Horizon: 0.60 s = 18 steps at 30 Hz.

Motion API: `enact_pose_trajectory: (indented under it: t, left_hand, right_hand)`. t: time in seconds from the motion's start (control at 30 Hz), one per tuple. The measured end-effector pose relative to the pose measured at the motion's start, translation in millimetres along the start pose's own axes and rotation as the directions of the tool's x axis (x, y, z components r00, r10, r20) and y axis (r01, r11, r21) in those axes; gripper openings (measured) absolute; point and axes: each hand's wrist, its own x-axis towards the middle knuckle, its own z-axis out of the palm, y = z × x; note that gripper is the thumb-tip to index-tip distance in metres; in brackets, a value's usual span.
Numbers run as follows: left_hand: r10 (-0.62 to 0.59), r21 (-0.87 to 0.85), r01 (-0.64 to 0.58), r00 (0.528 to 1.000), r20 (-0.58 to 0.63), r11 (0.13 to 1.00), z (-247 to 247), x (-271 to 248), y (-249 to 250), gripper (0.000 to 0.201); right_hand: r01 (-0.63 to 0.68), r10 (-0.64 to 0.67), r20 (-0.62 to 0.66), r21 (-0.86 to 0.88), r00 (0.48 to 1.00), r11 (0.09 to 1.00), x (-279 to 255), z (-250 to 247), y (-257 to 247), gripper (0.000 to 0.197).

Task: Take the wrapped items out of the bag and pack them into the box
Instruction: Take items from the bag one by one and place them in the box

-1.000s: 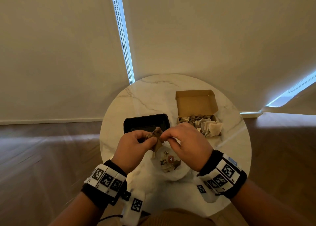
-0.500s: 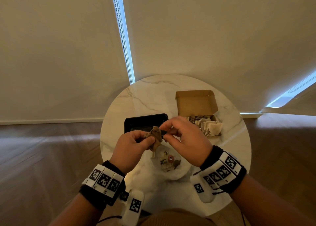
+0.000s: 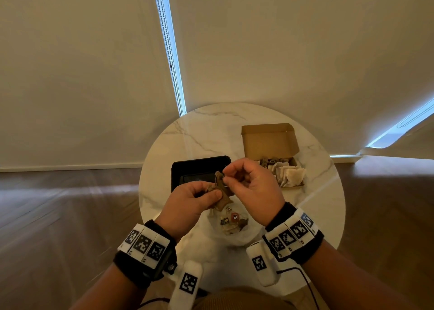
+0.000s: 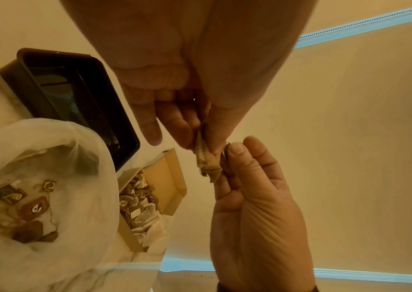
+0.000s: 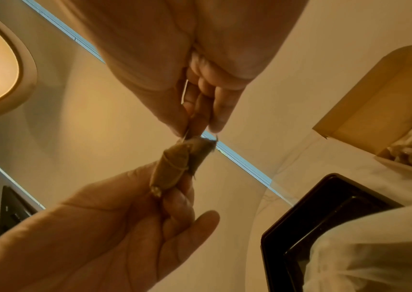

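At frame center, the left hand [image 3: 192, 199] and right hand [image 3: 253, 190] pinch one brown wrapped item [image 3: 222, 187] above the bag [image 3: 234, 234]; box [image 3: 270, 140] upper right.

The table [image 3: 206, 131] is glossy white marble with grey veins. The box [image 3: 270, 140] is matt brown cardboard. The tray [image 3: 199, 166] is shiny black plastic. The bag [image 4: 94, 197] is thin, translucent white film; the wrapped item [image 5: 174, 166] is crinkled brown paper.

We see right hand [image 3: 252, 190] lifted higher and toward box [image 3: 270, 143], its grip now pinching top of wrapped item [image 3: 222, 188]; left hand [image 3: 187, 204] raised slightly too.
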Motion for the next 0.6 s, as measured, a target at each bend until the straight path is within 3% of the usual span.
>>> enact_pose_trajectory:
  t: [0.23, 0.43, 0.53, 0.6]
  left_hand:
    - [-0.037, -0.059, 0.040, 0.998, 0.056, 0.997, 6.5, -2.0, -2.6, 0.013]
    - [-0.047, -0.039, 0.051, 0.995, 0.087, 0.998, 9.7, -3.2, -9.4, 0.015]
    - [-0.030, 0.005, 0.030, 0.995, 0.100, 1.000, 12.2, -2.3, -10.4, 0.016]
    - [-0.016, 0.009, 0.016, 0.996, 0.088, 1.000, 15.0, -1.8, -11.2, 0.028]
  right_hand:
    - [0.026, -0.026, -0.051, -0.002, 0.998, 1.000, -10.1, 2.4, 6.5, 0.020]
    - [-0.211, 0.210, 0.026, 0.169, 0.977, 0.963, -17.0, 0.2, 24.2, 0.037]
    - [-0.255, 0.245, 0.070, 0.228, 0.967, 0.940, -20.4, -4.8, 27.9, 0.020]
    - [-0.253, 0.252, 0.035, 0.234, 0.967, 0.939, -20.5, -6.8, 34.9, 0.013]
